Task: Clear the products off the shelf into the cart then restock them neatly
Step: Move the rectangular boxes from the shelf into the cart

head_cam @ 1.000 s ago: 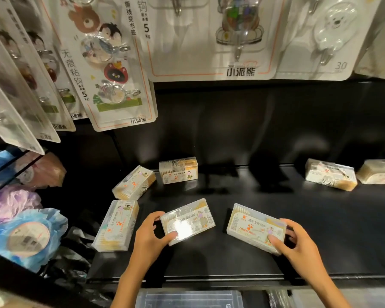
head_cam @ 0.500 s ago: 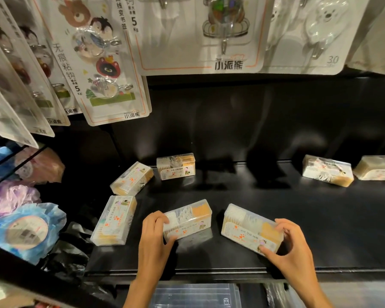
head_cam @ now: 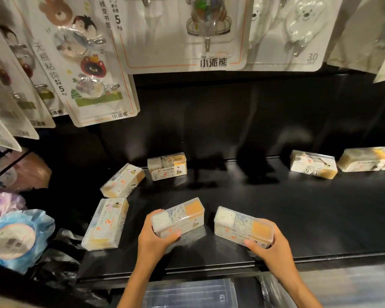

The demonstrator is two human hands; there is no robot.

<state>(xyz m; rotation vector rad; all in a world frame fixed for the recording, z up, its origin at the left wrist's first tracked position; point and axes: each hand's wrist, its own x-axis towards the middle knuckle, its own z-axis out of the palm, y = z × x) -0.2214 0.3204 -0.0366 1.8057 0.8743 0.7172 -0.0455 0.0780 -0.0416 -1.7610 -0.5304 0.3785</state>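
Here both hands hold clear plastic boxes near the front edge of the black shelf (head_cam: 276,207): the left hand (head_cam: 153,237) grasps the left box (head_cam: 178,217) at its near left end, thumb on the front face and fingers behind, and the right hand (head_cam: 273,245) pinches the right box (head_cam: 242,225) at its right end, thumb on the near face. Each grip sits at one end only, so the free end could sag or swing as the box moves, and smooth plastic may slip from the fingers. The two boxes lie close to each other, and turning either one could knock its neighbour. A box pulled carelessly toward the shelf lip might tip over the edge, though a clear bin (head_cam: 187,292) sits below. The left box runs left to right with its long axis rising slightly toward the right, orange section at the right end. The right box also runs left to right, but its right end slants nearer the person, white swabs at the left and orange at the right. Five more boxes lie scattered at mixed angles, three at the left (head_cam: 106,223) and two at the back right (head_cam: 312,163).
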